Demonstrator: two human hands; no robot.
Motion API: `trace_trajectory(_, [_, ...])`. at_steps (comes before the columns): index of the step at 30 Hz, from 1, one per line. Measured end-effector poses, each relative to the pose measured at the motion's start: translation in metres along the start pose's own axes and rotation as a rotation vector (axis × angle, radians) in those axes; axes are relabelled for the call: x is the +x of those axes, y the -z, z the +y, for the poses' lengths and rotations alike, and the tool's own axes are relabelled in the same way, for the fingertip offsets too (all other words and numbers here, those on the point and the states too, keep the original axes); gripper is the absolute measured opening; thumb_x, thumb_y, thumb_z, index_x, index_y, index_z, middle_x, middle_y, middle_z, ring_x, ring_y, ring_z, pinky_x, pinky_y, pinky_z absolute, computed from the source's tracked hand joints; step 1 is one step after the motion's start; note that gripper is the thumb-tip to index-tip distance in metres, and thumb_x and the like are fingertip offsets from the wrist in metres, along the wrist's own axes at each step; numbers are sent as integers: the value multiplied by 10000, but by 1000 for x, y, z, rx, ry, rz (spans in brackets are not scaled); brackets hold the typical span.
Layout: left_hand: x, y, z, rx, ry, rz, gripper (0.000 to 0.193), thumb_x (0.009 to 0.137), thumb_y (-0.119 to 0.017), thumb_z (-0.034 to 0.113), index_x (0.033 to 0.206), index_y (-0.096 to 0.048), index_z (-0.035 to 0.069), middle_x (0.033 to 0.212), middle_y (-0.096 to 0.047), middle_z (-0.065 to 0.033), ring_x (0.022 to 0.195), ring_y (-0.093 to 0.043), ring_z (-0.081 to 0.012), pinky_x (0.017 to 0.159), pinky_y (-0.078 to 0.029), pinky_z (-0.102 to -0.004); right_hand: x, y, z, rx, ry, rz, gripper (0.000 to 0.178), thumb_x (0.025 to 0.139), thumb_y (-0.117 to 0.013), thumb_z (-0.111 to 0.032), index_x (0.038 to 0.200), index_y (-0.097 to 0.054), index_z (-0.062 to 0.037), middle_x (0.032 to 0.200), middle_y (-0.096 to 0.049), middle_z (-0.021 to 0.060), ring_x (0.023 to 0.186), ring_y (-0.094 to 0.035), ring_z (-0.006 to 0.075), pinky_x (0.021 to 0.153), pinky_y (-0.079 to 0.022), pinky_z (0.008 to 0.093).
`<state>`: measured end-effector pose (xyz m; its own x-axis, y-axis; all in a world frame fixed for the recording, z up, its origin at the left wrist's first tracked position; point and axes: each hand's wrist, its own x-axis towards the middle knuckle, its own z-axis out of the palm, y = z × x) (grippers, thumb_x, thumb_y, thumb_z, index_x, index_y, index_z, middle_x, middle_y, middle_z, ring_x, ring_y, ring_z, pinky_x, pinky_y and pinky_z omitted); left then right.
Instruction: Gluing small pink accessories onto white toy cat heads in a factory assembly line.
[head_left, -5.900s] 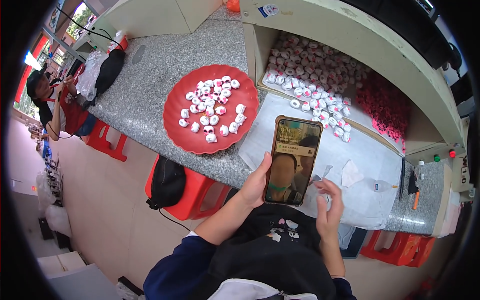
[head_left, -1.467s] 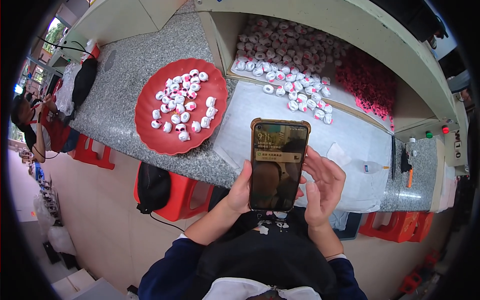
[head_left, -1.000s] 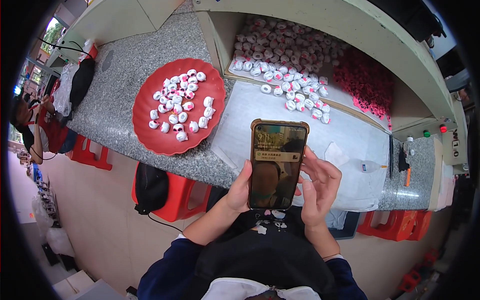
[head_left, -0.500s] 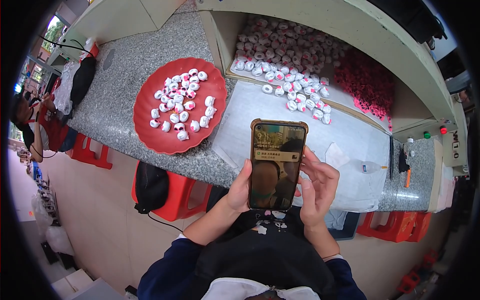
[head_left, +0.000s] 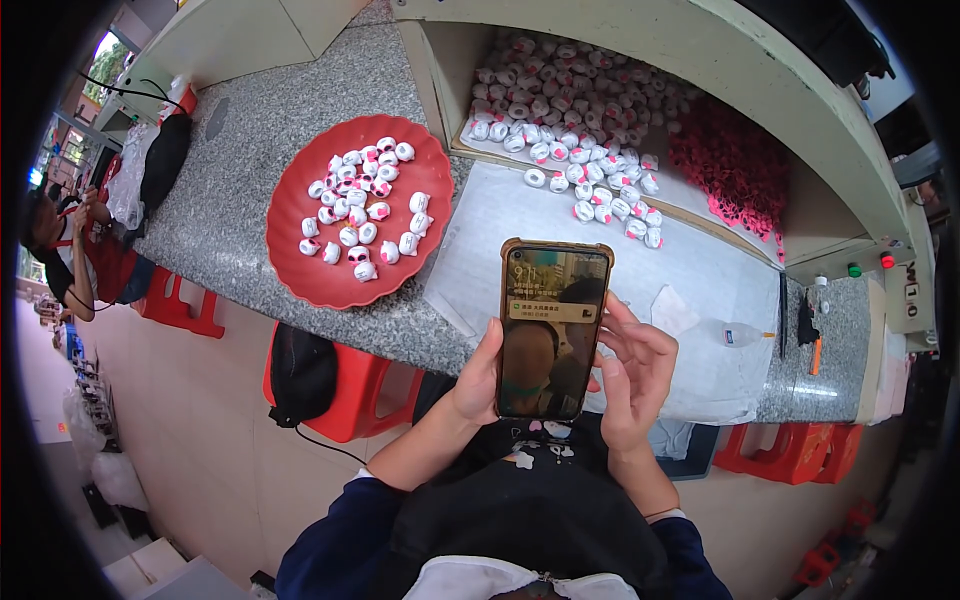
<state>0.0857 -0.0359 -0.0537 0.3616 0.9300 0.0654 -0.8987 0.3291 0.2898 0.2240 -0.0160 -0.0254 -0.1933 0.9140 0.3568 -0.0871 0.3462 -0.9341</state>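
Observation:
A smartphone (head_left: 552, 335) in a brown case is held upright over the table's front edge, its screen lit and facing me. My left hand (head_left: 482, 385) grips its lower left side, with the thumb along the edge. Beside the right edge of the phone is my right hand (head_left: 637, 380). Its fingers are loosely bent and apart, the thumb free of the screen; the fingertips come close to the case, and I cannot tell whether they touch it. White paper (head_left: 480, 230) covers the table beyond the phone.
To the left stands a red scalloped plate (head_left: 300, 260) with several small white-and-pink figures. More figures (head_left: 575, 90) and a pink heap (head_left: 730, 170) fill the shelf. A small clear bottle (head_left: 740, 334) lies right. Red stools (head_left: 350, 400) stand below; another person (head_left: 75, 240) sits far left.
The phone's screen looks a little dimmer. Both of my hands stay almost where they were. At the far left, the other person's hands have shifted slightly.

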Motion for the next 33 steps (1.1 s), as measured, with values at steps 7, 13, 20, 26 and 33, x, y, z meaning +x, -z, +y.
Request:
trace_trajectory(7, [-3,-7,4,148,92,49,712,792,-234,565,1245,-187,19,1158,-376,-190,997,-454,-327,800,-418,-402,-2,0,-9,137,-47,86,319,769,-410,-7,1056,-271,-13,1140,-395,240,1010,-454,243,831,-384,322])
trace_trajectory(13, [-3,-11,2,164,46,40,707,794,-246,557,1243,-191,14,1142,-387,-210,994,-457,-321,791,-425,-395,0,1,-9,-17,23,69,283,764,-408,-2,1028,-308,24,1089,-439,247,933,-508,236,793,-414,306])
trace_trajectory(20, [-3,-7,2,88,85,-21,698,798,-250,550,1242,-195,13,1138,-393,-204,998,-456,-313,789,-424,-409,0,2,-10,-56,22,78,244,777,-411,-16,1006,-334,16,1071,-463,230,874,-529,195,638,-458,236])
trace_trajectory(26, [-3,-12,2,162,78,74,700,797,-248,553,1239,-201,13,1142,-388,-202,991,-459,-315,792,-418,-421,1,1,-10,-56,-4,95,225,781,-417,-16,992,-342,14,1072,-464,217,846,-525,149,453,-409,148])
trace_trajectory(33, [5,-6,-3,-167,-27,-225,622,829,-233,500,1215,-258,14,1205,-360,-149,1081,-396,-256,885,-344,-382,1,2,-5,-33,-15,97,233,780,-425,-11,996,-346,24,1079,-461,202,854,-524,144,430,-401,146])
